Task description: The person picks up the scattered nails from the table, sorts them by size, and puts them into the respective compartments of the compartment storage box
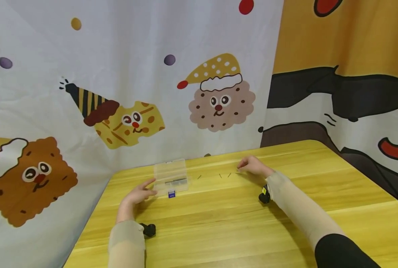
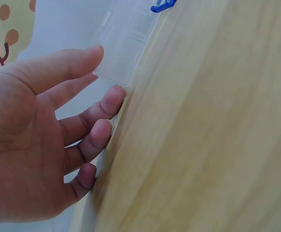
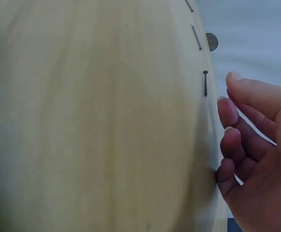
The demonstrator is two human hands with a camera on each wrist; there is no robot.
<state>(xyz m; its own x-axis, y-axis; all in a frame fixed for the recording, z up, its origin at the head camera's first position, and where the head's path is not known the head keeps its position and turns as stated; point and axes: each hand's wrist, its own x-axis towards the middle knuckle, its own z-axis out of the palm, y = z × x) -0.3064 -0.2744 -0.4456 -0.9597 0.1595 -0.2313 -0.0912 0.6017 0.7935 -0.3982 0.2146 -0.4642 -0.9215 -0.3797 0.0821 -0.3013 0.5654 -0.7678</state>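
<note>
A clear plastic box (image 1: 162, 188) lies with its lid (image 1: 169, 169) raised near the table's back edge. Its blue latch (image 1: 171, 194) faces the front, and thin dark pieces (image 1: 176, 181) rest inside. At the box's left end is my left hand (image 1: 138, 195), thumb and index finger spread around the corner; contact is hard to tell. Several slim nails lie apart on the table, among them one nail (image 3: 205, 83) just ahead of my right hand (image 3: 259, 140). That hand (image 1: 254, 166) hovers low with bent, relaxed fingers, and nothing shows between them.
Two further nails (image 3: 196, 36) lie beyond the nearest one. The wooden table (image 1: 212, 219) meets a cartoon-print curtain (image 1: 135, 44) at its back edge. A dark wrist camera (image 1: 264, 195) sits under the right wrist, another (image 1: 148, 230) beside the left.
</note>
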